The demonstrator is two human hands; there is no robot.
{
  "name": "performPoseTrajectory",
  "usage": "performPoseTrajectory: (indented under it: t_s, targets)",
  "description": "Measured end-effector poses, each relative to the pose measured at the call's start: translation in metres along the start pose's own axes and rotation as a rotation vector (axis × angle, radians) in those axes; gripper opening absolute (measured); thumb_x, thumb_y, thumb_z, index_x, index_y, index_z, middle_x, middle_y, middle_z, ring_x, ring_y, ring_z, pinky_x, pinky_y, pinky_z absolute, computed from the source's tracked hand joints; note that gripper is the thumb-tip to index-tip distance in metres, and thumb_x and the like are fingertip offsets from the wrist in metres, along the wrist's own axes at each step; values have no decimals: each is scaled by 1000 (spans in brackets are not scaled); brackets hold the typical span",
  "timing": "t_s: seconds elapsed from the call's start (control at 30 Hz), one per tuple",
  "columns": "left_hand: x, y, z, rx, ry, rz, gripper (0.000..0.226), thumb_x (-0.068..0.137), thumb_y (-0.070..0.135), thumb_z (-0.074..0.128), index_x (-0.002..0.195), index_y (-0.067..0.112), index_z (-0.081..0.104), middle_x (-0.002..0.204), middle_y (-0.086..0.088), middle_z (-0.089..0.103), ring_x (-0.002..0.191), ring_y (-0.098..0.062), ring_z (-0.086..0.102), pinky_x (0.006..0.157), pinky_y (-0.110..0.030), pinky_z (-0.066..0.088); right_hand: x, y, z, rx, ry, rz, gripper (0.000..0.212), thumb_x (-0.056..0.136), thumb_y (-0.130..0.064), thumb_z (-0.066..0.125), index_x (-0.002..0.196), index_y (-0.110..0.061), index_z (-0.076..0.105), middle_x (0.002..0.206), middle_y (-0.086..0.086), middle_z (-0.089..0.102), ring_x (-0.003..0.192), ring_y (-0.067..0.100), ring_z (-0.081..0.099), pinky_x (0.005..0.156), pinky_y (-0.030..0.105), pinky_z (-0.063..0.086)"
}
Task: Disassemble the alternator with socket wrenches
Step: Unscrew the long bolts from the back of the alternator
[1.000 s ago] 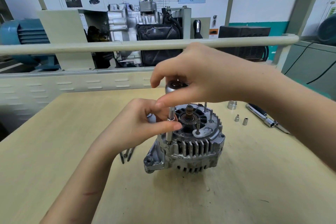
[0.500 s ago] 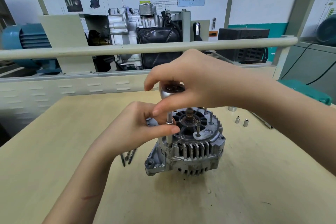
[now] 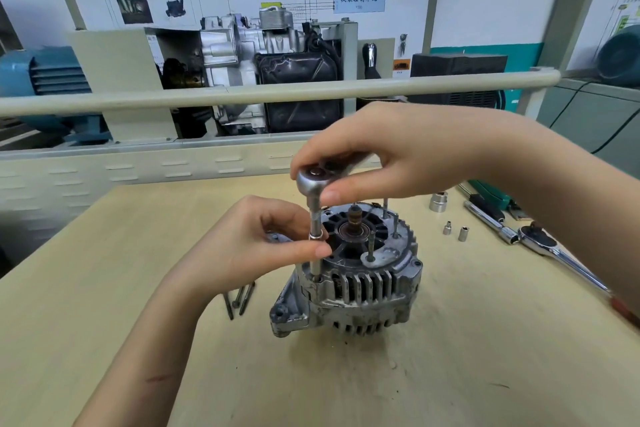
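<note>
The right hand is curled over the rounded chrome head of the small socket wrench, thumb and fingers pinching it from above. The left hand pinches the slim steel extension shaft below that head, thumb and forefinger closed around it at a bright collar. The shaft stands near upright and its lower end meets a fastener seat on the left rim of the grey cast-metal alternator with slotted cooling vents; the fastener itself is hidden under the tip. The alternator rests on the pale wooden tabletop with its open end facing up, central shaft and several thin studs projecting. Judgement: the housing is rigid and probably heavy enough to sit steady under light turning, though a stiff fastener may spin the whole body, so a brace on the vented wall or the lower-left mounting ear would be prudent. The chrome tool looks smooth and could slip. Left of the alternator, close to its base, lie three long dark bolts. Right of it stand a larger silver socket and two small sockets, with a second, long-handled ratchet further right.
</note>
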State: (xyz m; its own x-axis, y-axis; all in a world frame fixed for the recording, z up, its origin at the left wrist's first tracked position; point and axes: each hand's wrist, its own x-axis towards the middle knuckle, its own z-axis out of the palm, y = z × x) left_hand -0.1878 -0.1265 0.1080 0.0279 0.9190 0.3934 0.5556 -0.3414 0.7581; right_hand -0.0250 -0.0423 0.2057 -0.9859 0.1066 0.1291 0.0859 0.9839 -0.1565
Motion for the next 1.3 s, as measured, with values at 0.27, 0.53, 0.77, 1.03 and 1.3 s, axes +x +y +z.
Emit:
performPoseTrajectory:
  t_s: [0.27,0.53,0.77,1.03,1.3]
  targets:
    - [1,-1,5,69,95,33,28,59,33,82,52,19,59,49,11,56,50,1,48,53,-10,35,4,-6,4,-185,82,86,50,73,-59,41,94,-19,61,69,-9,55,63,8,48,60,22,36]
    - [0,1,-1,-35,-73,11,15,62,43,69,76,39,72,82,8,73,78,-7,67,71,-16,50,4,-5,1,-123,55,45,31,84,-40,56,110,-24,59,93,-16,61,83,2,53,75,16,41]
    - [1,0,2,38,16,21,8,64,32,72,67,25,70,76,1,72,73,-10,67,70,-25,51,4,-9,3,-209,116,59,54,72,-59,40,89,-13,62,71,-5,60,68,10,50,61,23,39]
    - [-1,1,0,-24,-77,0,14,68,29,69,80,38,72,83,11,73,80,-5,67,72,-14,50,3,-7,2,-146,89,62,47,75,-54,42,95,-17,63,72,-8,57,69,6,48,61,21,38]
    - [1,1,2,38,2,12,6,62,37,73,65,33,69,75,1,71,74,-13,67,70,-25,52,2,-3,0,-132,94,47,40,78,-50,51,99,-19,65,83,-9,65,78,5,55,71,23,42]
